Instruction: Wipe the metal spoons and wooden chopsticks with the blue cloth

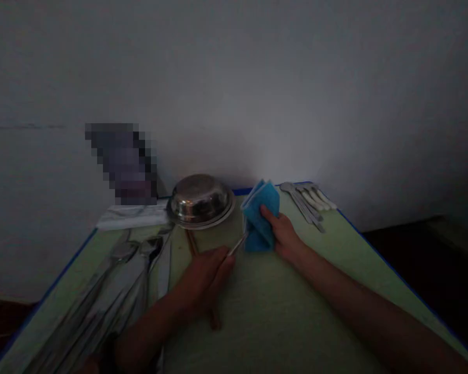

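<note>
My left hand is closed on the handle of a thin metal utensil. The utensil points up and right, and its far end is hidden in a folded blue cloth. My right hand grips that cloth, thumb on the near face, above the middle of the table. Beneath my left hand and wrist lies a brown stick-like piece, partly covered. I cannot tell what kind of utensil is in the cloth.
An upturned steel bowl stands at the table's back. Several large metal serving spoons lie at left on the green table. Metal spoons and white-handled cutlery lie back right. A blurred-out object leans against the wall.
</note>
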### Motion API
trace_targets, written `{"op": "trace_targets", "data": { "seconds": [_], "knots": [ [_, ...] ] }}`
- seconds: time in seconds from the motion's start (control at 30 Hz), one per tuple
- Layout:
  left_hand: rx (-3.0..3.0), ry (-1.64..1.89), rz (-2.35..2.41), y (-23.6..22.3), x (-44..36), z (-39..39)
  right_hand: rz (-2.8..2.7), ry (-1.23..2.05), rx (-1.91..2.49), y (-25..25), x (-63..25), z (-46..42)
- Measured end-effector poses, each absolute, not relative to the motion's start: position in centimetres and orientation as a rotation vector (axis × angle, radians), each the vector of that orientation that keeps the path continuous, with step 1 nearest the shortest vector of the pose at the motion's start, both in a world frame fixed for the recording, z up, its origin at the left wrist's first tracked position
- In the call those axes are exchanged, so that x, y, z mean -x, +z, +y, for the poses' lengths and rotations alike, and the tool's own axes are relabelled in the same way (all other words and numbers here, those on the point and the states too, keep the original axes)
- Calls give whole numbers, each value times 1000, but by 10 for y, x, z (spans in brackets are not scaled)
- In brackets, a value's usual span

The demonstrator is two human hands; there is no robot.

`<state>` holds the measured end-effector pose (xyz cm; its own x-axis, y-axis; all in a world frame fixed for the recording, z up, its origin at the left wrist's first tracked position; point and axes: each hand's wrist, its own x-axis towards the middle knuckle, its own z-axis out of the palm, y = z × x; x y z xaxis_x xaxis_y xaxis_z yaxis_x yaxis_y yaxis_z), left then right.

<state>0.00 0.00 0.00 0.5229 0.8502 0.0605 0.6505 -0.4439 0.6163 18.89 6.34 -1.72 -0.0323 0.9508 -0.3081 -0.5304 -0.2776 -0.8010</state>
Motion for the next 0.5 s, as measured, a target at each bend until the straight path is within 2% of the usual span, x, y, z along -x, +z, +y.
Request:
{"op": "trace_targets", "data": {
  "seconds": [0.23, 0.5],
  "knots": [
    [-2424, 448, 1028, -4, 0, -1, -437, 1595, 963, -17, -181, 64],
    [-2295, 592, 1209, -11, 2, 3, -750, 1507, 1021, -25, -155, 36]
  ]
}}
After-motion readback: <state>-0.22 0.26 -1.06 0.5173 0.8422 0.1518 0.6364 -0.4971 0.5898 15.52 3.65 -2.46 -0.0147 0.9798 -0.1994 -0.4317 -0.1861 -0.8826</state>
